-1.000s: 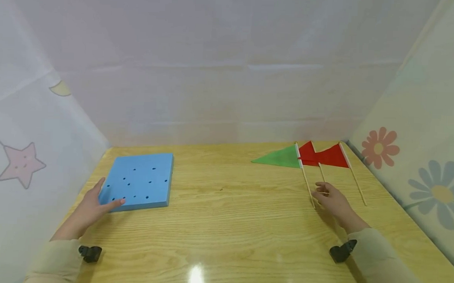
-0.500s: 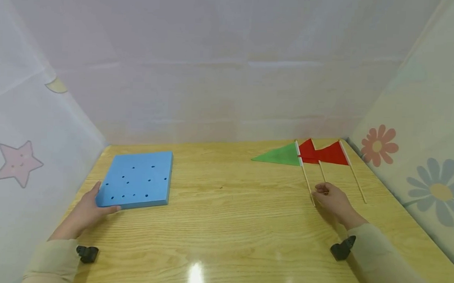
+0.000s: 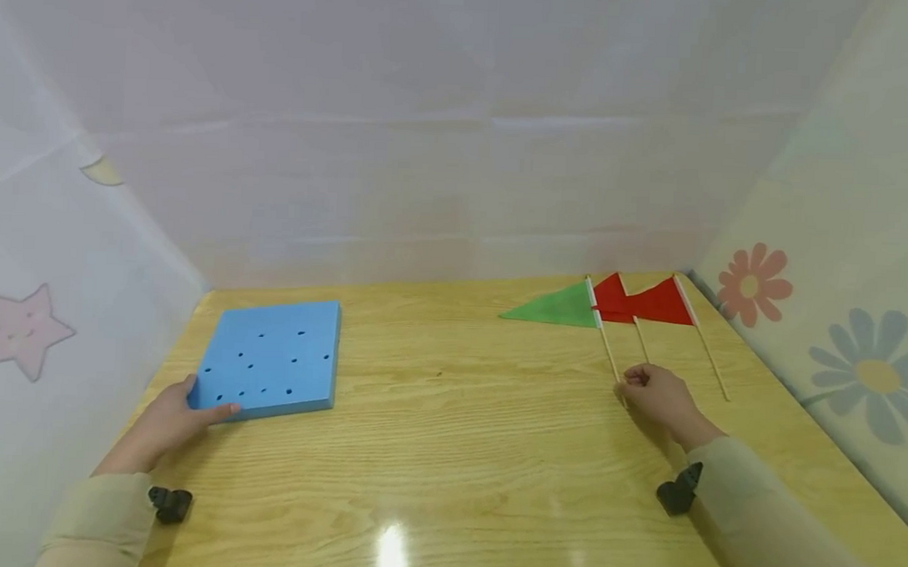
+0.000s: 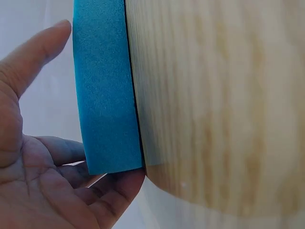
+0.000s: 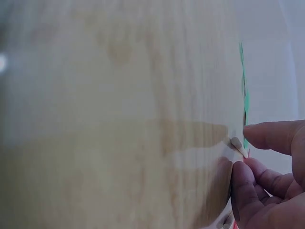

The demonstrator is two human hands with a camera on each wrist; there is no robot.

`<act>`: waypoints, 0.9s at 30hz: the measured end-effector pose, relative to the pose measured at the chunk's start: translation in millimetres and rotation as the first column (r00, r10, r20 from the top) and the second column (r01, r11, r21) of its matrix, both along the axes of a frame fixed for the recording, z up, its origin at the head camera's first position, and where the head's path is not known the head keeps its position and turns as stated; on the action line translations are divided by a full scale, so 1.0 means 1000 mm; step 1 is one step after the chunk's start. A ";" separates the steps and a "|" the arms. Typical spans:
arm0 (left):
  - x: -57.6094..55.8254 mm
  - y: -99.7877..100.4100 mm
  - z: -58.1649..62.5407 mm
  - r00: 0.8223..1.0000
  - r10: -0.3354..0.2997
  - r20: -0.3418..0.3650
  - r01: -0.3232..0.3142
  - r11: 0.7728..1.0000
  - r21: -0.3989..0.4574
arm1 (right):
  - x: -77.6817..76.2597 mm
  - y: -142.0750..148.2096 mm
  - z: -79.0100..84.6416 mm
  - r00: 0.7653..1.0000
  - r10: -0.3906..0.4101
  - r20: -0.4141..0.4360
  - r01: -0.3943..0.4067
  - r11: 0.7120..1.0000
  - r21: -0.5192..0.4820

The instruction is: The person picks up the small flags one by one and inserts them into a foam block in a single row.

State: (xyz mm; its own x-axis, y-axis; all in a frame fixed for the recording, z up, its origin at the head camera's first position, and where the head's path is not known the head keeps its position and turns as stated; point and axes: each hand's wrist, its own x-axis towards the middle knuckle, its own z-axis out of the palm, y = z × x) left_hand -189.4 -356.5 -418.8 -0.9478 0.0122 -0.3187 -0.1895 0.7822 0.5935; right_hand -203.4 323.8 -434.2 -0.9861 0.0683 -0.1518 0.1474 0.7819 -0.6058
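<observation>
A square blue foam board (image 3: 280, 319) with several small holes lies flat on the left side of the table. My left hand (image 3: 167, 424) holds its near left corner, the thumb along the front edge and the fingers round the left side. In the left wrist view the fingertips (image 4: 131, 183) curl at the board's lower corner. On the right lie a green pennant flag (image 3: 562, 306) and two red flags (image 3: 659, 303) on thin sticks. My right hand (image 3: 658, 397) is at the green flag's stick (image 3: 609, 351). In the right wrist view, thumb and forefinger stand either side of the stick's end (image 5: 236, 142), with a gap showing.
The wood-grain table (image 3: 448, 458) runs to a pale cloth backdrop (image 3: 443, 175). Side cloths carry a pink star (image 3: 23, 333) on the left and flowers (image 3: 754, 284) on the right. A dark wrist camera (image 3: 170, 504) sits on each sleeve.
My right fingers have moved in from beside the green flag's stick to right around it. My left hand has moved slightly lower and closer round the board's corner. The view has shifted a little.
</observation>
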 end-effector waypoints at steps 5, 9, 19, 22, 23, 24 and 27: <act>-0.004 -0.003 0.000 1.000 -0.007 0.010 0.008 1.000 -0.018 | -0.002 -0.005 0.003 1.000 0.008 -0.021 -0.007 1.000 0.028; -0.006 -0.002 0.001 0.999 -0.002 0.033 0.004 0.999 -0.036 | -0.002 -0.004 0.002 1.000 0.000 -0.029 0.001 0.999 0.033; -0.006 -0.002 -0.001 1.000 -0.004 0.019 0.005 0.996 -0.084 | -0.001 -0.004 -0.003 0.998 -0.013 -0.061 0.015 0.999 0.030; -0.005 -0.001 -0.003 1.000 -0.006 0.001 0.006 0.996 -0.090 | -0.004 -0.003 -0.003 0.998 -0.022 -0.065 0.024 0.999 0.038; -0.005 -0.001 -0.003 1.000 -0.007 -0.004 0.006 0.996 -0.090 | -0.005 -0.002 -0.003 0.998 -0.025 -0.063 0.028 0.999 0.036; -0.005 -0.001 -0.004 1.000 -0.009 -0.008 0.009 0.996 -0.090 | -0.006 -0.001 -0.003 0.998 -0.032 -0.060 0.034 0.999 0.034; -0.006 0.000 -0.005 1.000 -0.018 -0.012 0.017 0.996 -0.085 | -0.008 0.002 -0.003 0.997 -0.044 -0.057 0.045 0.999 0.017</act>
State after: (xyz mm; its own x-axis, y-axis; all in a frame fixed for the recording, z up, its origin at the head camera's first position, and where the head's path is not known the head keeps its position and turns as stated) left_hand -195.0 -356.0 -423.9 -0.9517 0.0028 -0.3071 -0.1678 0.8328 0.5275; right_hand -211.2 325.4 -437.7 -0.9890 0.1145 -0.0940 0.1480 0.7866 -0.5995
